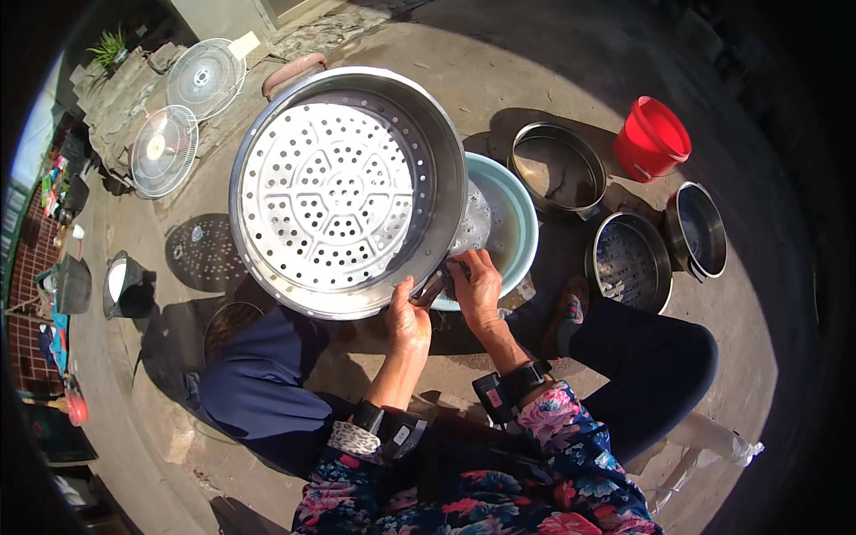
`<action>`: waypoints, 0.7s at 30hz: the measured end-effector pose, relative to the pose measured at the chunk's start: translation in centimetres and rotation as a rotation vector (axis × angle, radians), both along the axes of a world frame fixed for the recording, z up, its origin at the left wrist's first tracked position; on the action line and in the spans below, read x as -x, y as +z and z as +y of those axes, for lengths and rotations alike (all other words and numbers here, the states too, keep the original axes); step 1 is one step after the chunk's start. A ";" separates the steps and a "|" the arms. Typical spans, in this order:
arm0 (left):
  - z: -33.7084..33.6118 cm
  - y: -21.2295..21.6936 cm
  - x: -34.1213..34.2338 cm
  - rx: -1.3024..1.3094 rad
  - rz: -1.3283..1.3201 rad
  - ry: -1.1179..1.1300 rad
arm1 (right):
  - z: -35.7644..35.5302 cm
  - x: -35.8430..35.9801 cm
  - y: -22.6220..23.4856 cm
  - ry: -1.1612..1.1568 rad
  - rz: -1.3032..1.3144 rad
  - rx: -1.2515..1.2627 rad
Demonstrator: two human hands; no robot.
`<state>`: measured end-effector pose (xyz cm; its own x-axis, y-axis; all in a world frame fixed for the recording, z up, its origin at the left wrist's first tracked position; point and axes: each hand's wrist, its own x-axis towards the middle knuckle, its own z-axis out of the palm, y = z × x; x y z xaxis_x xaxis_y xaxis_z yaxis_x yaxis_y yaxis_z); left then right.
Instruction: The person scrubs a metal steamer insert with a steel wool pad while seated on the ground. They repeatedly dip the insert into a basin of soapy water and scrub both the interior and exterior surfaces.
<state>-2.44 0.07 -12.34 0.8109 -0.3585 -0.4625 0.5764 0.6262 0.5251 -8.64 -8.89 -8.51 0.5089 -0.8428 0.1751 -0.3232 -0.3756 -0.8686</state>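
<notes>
A large round steel steamer tray point(343, 192) with a perforated bottom is tilted up over my lap. Sunlight glares off its inside. Closed around the loop handle point(432, 289) on its near right side is my left hand point(409, 325), thumb upward. My right hand point(478, 287) works against the same handle, fingers pinched together on something small and dark that I cannot make out. The tray's other handle point(294, 71) is brownish and sticks out at the far side. Partly behind the tray stands a light blue basin point(526, 214) of sudsy water.
To the right are a round steel pot point(596, 160), a second perforated steamer tray point(631, 259), a smaller steel pan point(698, 227) and a red bucket point(651, 143). At left lie two fan grilles point(205, 80), with a dark bucket point(129, 290) nearer.
</notes>
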 end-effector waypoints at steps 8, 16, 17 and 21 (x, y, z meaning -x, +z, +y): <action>-0.2 0.2 0.6 0.045 -0.079 -0.066 | -2.3 -0.5 -5.1 -0.045 0.084 0.031; -0.1 -0.4 -0.6 0.158 -0.058 -0.148 | -4.5 1.5 -6.0 0.055 -0.460 -0.973; 0.0 -0.5 -0.8 0.144 -0.083 -0.161 | -4.1 1.4 -5.0 0.064 -0.483 -0.990; 0.1 -0.5 -1.0 0.144 0.072 -0.081 | -1.0 1.1 -2.3 0.126 -0.303 -0.552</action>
<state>-1.47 0.20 -12.87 0.7434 -0.4878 -0.4576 0.6607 0.6418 0.3892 -9.76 -9.94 -10.85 0.6061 -0.7869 -0.1163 -0.0159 0.1342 -0.9908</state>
